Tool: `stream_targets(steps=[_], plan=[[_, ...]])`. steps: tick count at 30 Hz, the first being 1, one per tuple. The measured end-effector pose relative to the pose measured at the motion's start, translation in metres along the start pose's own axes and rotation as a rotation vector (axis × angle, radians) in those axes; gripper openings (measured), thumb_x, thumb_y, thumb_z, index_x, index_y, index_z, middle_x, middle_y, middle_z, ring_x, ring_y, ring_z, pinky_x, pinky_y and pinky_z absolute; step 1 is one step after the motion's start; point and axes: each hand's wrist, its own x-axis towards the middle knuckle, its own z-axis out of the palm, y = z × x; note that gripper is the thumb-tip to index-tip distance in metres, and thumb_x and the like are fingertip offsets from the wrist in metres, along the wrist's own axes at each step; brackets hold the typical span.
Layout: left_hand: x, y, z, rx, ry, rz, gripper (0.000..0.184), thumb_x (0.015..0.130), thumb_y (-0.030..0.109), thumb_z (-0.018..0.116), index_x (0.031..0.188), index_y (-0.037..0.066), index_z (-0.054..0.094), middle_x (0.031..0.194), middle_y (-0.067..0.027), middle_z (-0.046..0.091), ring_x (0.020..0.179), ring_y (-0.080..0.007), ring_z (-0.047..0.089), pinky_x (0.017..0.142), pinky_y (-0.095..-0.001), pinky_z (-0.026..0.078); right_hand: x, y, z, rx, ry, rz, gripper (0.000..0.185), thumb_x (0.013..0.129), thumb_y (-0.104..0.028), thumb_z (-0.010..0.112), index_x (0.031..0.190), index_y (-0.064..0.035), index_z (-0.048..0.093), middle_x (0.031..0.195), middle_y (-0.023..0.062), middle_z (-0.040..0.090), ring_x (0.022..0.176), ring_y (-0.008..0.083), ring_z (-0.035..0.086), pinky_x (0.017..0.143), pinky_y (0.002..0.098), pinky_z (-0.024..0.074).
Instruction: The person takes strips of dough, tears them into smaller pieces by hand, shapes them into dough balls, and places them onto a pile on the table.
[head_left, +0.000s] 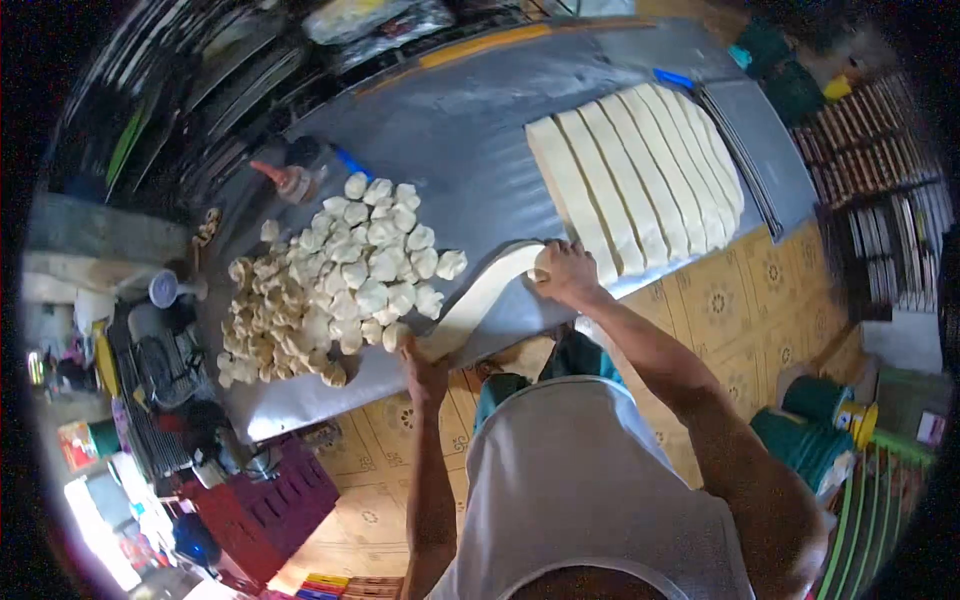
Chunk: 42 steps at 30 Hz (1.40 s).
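While I stand at the long side of the table (480, 120), a strip of dough (490, 297) stretches slantwise between my two hands above its near edge. Taking the middle of that strip as the centre of a clock, with twelve straight ahead of me, my left hand (427, 372) is between seven and eight, its fingers pinching the lower end. My right hand (568, 272) is at two, the fingers curled over and gripping the other end. The strip bends in a gentle curve between them; whether its middle touches the tabletop I cannot tell. A rounded lump (396, 337) sits just beside my left fingertips, and I can't make out whether it is joined to the strip.

Toward nine o'clock spreads a big heap of dough pieces (375, 262), paler on the side near the strip and browner farther off. At ten, past the heap, lies a bottle (290, 182) with a reddish tip. Toward two, just beyond my right hand, rests a slab of dough (640, 175) cut into long side-by-side bands, with some thin dark rods (742, 165) along its far side. A dark red crate (270, 505) stands on the tiled floor (375, 460) between seven and eight, and green bins (800, 440) stand near four.
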Motion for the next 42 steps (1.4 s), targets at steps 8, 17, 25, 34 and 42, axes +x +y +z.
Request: stream_targets(steps=[8,17,25,34,42], plan=[[-0.040,-0.004,0.003,-0.014,0.159,-0.061,0.052,0.084,0.029,0.078,0.122,0.001,0.058,0.104,-0.0149,0.068,0.089,-0.0299,0.068,0.075,-0.0385,0.054,-0.020,-0.050,-0.105,0.121,-0.450,-0.727,0.037,0.079,-0.032,0.067,0.104,-0.0050,0.059,0.095,0.0234,0.066,0.090,0.0379,0.066,0.077,0.0495,0.0506],[-0.061,0.041,0.024,-0.389,0.396,-0.759,0.030,0.091,0.028,0.060,0.105,0.003,0.070,0.077,-0.0111,0.071,0.075,-0.0209,0.070,0.063,-0.0348,0.053,0.033,-0.050,-0.021,0.259,-0.146,-0.896,0.055,0.082,-0.017,0.065,0.131,0.0027,0.051,0.124,0.0211,0.057,0.110,0.0389,0.057,0.093,0.0481,0.0464],[-0.011,0.121,-0.048,-0.228,0.379,-0.728,0.038,0.092,0.038,0.057,0.093,0.002,0.068,0.085,-0.0262,0.066,0.081,-0.0452,0.066,0.072,-0.0480,0.052,-0.041,-0.157,0.056,0.489,-0.237,-1.158,0.055,0.080,-0.016,0.066,0.130,0.0015,0.050,0.114,0.0259,0.062,0.104,0.0432,0.061,0.089,0.0488,0.0500],[-0.027,0.062,-0.005,-0.235,0.446,-0.778,0.040,0.090,0.042,0.062,0.087,0.003,0.068,0.078,-0.0257,0.065,0.076,-0.0451,0.065,0.065,-0.0504,0.051,-0.047,-0.173,0.065,0.131,-0.457,-1.024,0.023,0.081,-0.023,0.065,0.091,-0.0024,0.062,0.084,0.0251,0.067,0.082,0.0460,0.065,0.070,0.0534,0.0516],[-0.007,0.016,-0.035,0.141,0.879,-0.380,0.056,0.080,0.028,0.077,0.126,0.004,0.056,0.119,-0.0250,0.063,0.109,-0.0384,0.063,0.090,-0.0441,0.051,-0.054,-0.196,0.021,0.478,-0.442,-1.267,0.024,0.086,-0.026,0.064,0.102,-0.0082,0.061,0.074,0.0206,0.064,0.075,0.0471,0.064,0.063,0.0523,0.0509]])
